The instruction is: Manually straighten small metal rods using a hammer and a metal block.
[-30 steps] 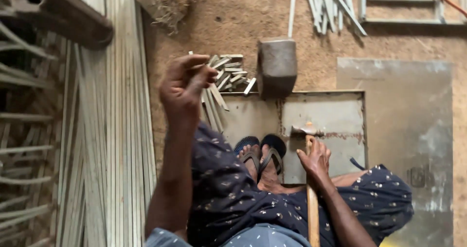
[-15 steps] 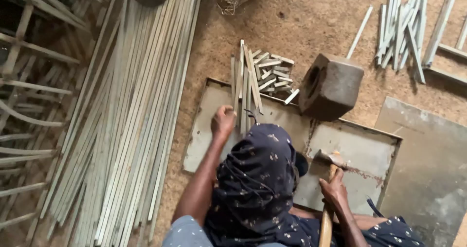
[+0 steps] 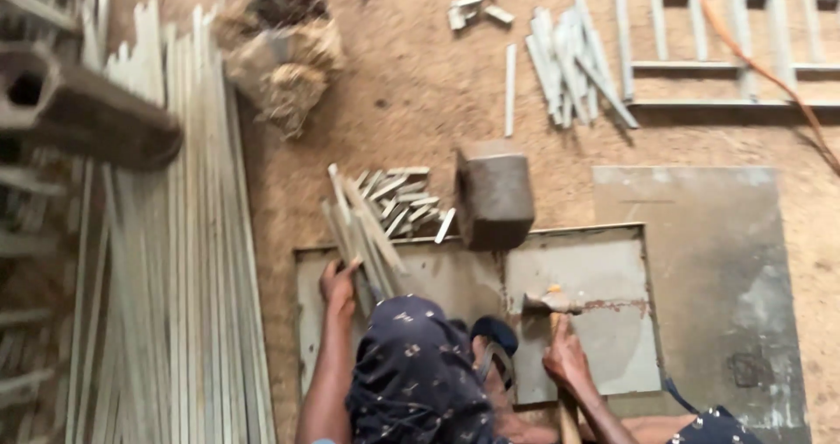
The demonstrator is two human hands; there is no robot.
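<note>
My left hand (image 3: 338, 284) reaches forward over my dark patterned knee and closes on the near end of a small bundle of pale strips (image 3: 360, 230), which lies slanted across the left edge of a grey metal plate (image 3: 612, 273). My right hand (image 3: 565, 362) grips the wooden handle of a hammer (image 3: 551, 302). The hammer's head rests on the plate near a rusty streak. My sandalled foot (image 3: 494, 343) sits between the two hands.
A heavy metal block (image 3: 494, 195) stands at the plate's far edge beside a heap of short cut pieces (image 3: 404, 202). Long pale strips (image 3: 188, 286) lie piled on the left under a dark beam (image 3: 92, 116). A fibre clump (image 3: 280, 59), a ladder-like frame (image 3: 700, 59), an orange cable (image 3: 759, 68) and a grey slab (image 3: 700, 269) lie beyond.
My left hand came down from raised in the air to the strip bundle and closed on it. My right hand stayed on the hammer. The view swung about.
</note>
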